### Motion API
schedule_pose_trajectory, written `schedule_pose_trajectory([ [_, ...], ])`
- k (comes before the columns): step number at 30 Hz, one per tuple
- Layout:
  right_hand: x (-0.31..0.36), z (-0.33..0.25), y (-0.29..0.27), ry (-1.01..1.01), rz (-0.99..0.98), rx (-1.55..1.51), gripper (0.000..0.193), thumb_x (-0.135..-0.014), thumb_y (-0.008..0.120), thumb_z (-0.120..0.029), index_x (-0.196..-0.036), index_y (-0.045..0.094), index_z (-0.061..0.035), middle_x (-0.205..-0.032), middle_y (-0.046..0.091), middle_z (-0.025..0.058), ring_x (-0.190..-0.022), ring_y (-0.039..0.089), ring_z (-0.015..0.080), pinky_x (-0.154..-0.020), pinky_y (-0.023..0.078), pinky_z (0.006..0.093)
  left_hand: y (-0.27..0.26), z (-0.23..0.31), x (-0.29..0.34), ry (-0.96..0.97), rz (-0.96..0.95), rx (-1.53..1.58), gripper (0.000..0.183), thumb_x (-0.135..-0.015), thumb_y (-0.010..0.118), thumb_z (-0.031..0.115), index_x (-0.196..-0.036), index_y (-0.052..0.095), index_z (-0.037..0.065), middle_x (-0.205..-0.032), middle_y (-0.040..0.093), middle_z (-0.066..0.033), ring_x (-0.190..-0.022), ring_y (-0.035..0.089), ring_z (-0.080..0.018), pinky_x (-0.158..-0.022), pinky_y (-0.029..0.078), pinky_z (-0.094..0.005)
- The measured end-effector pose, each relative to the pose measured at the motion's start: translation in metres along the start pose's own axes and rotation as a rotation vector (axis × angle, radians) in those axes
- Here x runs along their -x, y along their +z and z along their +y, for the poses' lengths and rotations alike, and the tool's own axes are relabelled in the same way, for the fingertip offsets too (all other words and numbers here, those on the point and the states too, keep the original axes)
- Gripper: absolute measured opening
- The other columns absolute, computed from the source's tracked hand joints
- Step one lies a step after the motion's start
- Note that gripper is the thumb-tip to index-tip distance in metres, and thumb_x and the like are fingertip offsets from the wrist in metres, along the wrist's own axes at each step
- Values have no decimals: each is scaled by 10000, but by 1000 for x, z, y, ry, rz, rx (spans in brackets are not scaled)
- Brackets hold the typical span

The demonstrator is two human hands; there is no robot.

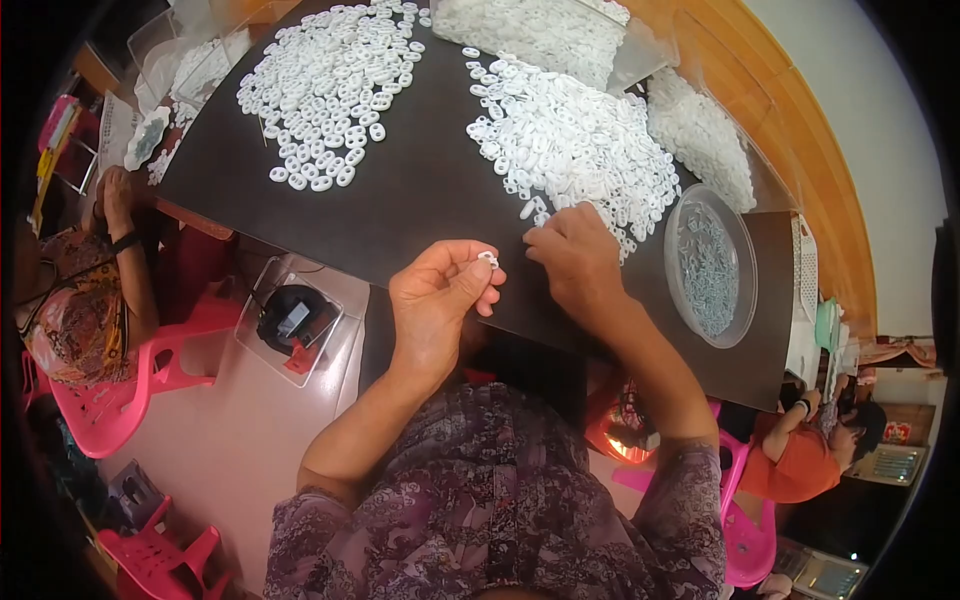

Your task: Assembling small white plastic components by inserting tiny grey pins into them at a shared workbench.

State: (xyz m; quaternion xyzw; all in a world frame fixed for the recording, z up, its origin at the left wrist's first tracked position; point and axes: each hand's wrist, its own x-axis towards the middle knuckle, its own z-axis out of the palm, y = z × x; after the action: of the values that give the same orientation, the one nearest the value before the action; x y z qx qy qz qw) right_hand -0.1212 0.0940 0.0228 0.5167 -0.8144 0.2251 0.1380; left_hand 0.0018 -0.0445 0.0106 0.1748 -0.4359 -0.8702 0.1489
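Observation:
Between the thumb and fingers of my left hand (437,300) is a small white plastic piece (488,259), held over the near edge of the dark table (430,200). My right hand (580,260) is at the near edge of a big pile of small white plastic pieces (580,130). Its fingers are bent together and pointed at the tabletop; whatever they pinch, if anything, is hidden. A few loose white pieces lie just beyond its fingertips. At the far left of the table spreads another pile, of white oval pieces with two holes (330,90).
Right of my right hand stands a round clear tub (741,315) of small metal parts. Clear bins and bags (700,140) of white pieces line the far side. Other people sit at left and right, on pink plastic chairs (110,400). A clear box (265,345) stands at lower left.

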Motion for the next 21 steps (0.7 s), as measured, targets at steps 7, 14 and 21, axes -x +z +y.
schedule_pose_trajectory([
  [7,-6,-1,5,-120,-46,129,136,-682,640,-8,-771,548,-54,-738,486,86,-703,478,273,-606,397,361,-1,-1,2,9,7,-3,134,-878,594,66,-960,609,-40,-795,641,-97,-620,571,-106,-557,469,-215],
  [14,-1,-15,-7,1,28,-130,138,-716,626,40,-808,560,-39,-756,547,84,-707,542,238,-624,442,327,1,-1,5,-13,-9,4,130,-881,591,64,-958,609,-38,-794,640,-92,-621,566,-95,-556,462,-209],
  [21,-1,-43,-38,575,-170,-713,134,-767,664,-13,-890,610,-14,-832,613,10,-777,561,65,-700,457,215,4,-1,9,-9,-85,-45,148,-889,589,88,-972,609,-34,-793,634,-71,-629,553,-79,-559,451,-197],
])
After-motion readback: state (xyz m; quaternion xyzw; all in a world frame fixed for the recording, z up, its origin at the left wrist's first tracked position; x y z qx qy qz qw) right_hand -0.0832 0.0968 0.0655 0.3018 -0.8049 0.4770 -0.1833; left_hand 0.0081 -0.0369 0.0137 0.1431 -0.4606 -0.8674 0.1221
